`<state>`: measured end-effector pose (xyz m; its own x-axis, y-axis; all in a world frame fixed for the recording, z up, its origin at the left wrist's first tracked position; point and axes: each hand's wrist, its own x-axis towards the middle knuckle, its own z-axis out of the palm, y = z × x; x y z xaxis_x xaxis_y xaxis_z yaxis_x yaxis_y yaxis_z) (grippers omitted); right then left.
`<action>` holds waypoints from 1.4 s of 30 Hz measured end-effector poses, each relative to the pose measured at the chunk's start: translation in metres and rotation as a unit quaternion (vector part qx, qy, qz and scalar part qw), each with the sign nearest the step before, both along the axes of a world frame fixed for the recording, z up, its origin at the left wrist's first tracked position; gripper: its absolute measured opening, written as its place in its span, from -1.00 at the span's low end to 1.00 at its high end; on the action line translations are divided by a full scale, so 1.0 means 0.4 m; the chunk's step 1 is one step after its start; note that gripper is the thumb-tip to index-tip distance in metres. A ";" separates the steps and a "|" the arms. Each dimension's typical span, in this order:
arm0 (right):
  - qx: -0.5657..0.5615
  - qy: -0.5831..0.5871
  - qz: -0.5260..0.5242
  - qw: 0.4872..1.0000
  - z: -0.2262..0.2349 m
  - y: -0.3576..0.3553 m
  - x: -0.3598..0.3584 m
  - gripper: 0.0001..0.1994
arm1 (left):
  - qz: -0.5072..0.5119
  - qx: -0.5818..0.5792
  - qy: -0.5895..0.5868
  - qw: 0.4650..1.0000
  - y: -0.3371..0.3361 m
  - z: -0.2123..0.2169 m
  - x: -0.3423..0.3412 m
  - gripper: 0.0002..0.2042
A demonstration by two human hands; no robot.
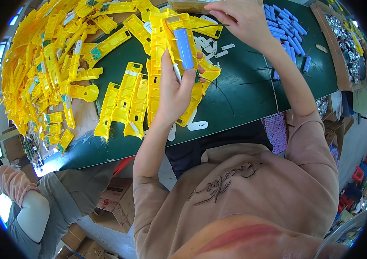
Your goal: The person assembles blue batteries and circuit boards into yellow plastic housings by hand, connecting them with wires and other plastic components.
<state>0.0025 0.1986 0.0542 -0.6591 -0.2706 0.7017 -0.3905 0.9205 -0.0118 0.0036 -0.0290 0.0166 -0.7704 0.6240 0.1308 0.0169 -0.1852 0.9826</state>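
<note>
My left hand (pixel 174 95) grips a yellow plastic housing (pixel 159 36) near the middle of the table. A blue cylindrical battery (pixel 184 49) lies in the housing, above my left thumb. Beside that thumb show a small green circuit board (pixel 197 76) and thin wires. My right hand (pixel 241 21) is raised to the right of the housing, its fingers curled together. A dark wire runs from the battery toward these fingers; what they hold is hidden. Under my left hand are more yellow housings (pixel 123 101). Small white plastic parts (pixel 209 46) are scattered on the table behind it.
A large heap of yellow housings (pixel 54 56) covers the left of the green table (pixel 246 93). Blue batteries (pixel 285 28) with wires are piled at the far right. Beyond them stands a carton (pixel 332 47) of shiny silvery parts. Another person's arm (pixel 17 183) shows at lower left.
</note>
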 end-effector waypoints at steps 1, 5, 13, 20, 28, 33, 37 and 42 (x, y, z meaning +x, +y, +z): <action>0.000 0.000 0.000 1.000 -0.026 0.023 -0.012 -0.91 | -0.003 0.003 -0.010 1.000 0.001 0.003 0.002 -0.57; -0.080 -0.163 0.010 0.983 -0.135 0.053 -0.013 -0.87 | -0.009 0.002 -0.019 1.000 0.002 0.001 0.000 -0.57; -0.552 -0.302 0.132 0.766 -0.097 -0.003 0.039 -0.82 | -0.009 -0.026 -0.010 1.000 0.002 -0.001 0.002 -0.53; -0.681 -0.246 0.132 0.677 -0.018 -0.132 0.025 -0.87 | -0.011 -0.069 0.066 0.995 0.012 -0.017 0.008 -0.49; -0.463 -0.153 0.082 0.869 -0.061 -0.143 0.017 -0.87 | -0.007 -0.078 0.071 0.994 0.008 -0.028 0.006 -0.55; -0.268 -0.053 0.064 0.960 -0.077 -0.113 0.002 -0.87 | -0.018 -0.068 0.012 0.997 0.012 -0.017 0.005 -0.53; -0.310 -0.132 0.065 0.939 -0.067 -0.102 0.001 -0.86 | -0.024 -0.070 -0.032 0.997 0.012 -0.008 0.005 -0.49; -0.182 -0.140 0.080 0.970 0.042 -0.073 0.015 -0.85 | -0.024 -0.078 0.030 0.996 0.010 -0.022 0.001 -0.56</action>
